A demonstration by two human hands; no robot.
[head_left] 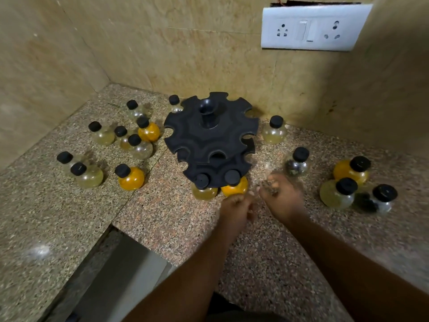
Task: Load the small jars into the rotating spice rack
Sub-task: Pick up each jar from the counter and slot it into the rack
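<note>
Orange jar [234, 185] and pale jar [204, 190] hung slotted in the rack [210, 138], low front tier; other jars stood loose on the desk [162, 217]. Loading looked barely begun. Left hand [235, 209] fingers [234, 198] at the orange jar's base, right hand [282, 196] just beside; blurred, grasp cannot be told. Next probably needs the dark jar [297, 162] nearby.

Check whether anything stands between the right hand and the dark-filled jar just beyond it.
Nothing visible does: only bare counter lies between the right hand and the dark-filled jar. The blurred hand may already hold something.
</note>
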